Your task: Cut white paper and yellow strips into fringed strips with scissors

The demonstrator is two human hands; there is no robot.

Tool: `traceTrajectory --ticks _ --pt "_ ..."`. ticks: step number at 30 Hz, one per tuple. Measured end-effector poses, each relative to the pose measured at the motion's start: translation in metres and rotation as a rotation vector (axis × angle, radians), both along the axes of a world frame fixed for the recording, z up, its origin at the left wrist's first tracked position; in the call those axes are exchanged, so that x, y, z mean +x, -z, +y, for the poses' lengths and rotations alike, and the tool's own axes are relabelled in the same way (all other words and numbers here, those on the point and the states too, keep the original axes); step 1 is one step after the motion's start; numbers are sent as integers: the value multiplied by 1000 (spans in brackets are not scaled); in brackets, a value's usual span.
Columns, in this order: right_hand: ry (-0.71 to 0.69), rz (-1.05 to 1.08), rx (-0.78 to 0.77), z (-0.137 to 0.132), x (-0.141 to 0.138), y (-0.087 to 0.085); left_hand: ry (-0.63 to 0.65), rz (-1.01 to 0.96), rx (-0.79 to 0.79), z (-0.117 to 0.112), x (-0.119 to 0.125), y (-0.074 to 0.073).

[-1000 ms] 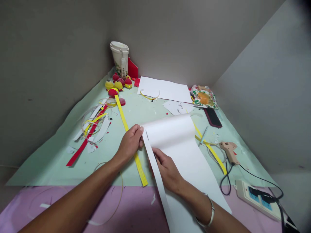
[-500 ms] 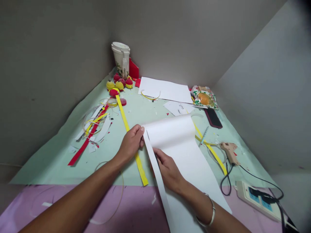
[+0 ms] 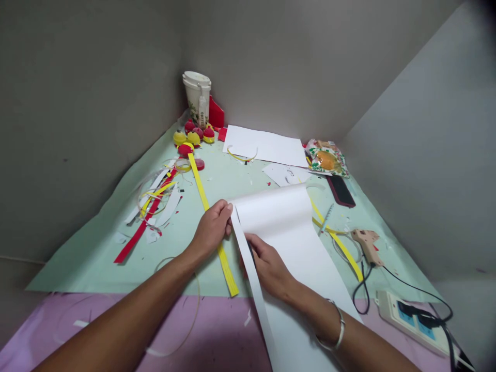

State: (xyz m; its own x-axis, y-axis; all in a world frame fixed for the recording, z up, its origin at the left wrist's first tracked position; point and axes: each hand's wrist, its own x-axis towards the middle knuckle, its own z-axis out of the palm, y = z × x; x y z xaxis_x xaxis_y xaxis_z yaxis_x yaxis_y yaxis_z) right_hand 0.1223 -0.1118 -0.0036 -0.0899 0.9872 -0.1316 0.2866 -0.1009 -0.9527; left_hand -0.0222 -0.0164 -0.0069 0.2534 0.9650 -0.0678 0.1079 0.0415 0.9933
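Where paper point(image 3: 292, 245) overlaps, right fingers point(image 3: 256, 242) part-hidden, tool point(image 3: 251, 253) unclear

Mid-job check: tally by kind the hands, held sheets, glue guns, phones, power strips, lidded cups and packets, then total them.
Left hand plus right hand: 2
Held white sheet: 1
Glue gun: 1
Phone: 1
Power strip: 1
Lidded cup: 1
Packet: 1
Total: 8

Plain grey walls point(image 3: 271, 62), paler at right, rise around a green-and-pink covered table point(image 3: 93, 253).
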Motion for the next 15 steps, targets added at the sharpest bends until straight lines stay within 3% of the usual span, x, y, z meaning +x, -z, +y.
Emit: traceTrajectory --ticks 15 --pt "4 -21 49 0 -1 5 4 -23 -17 1 0 3"
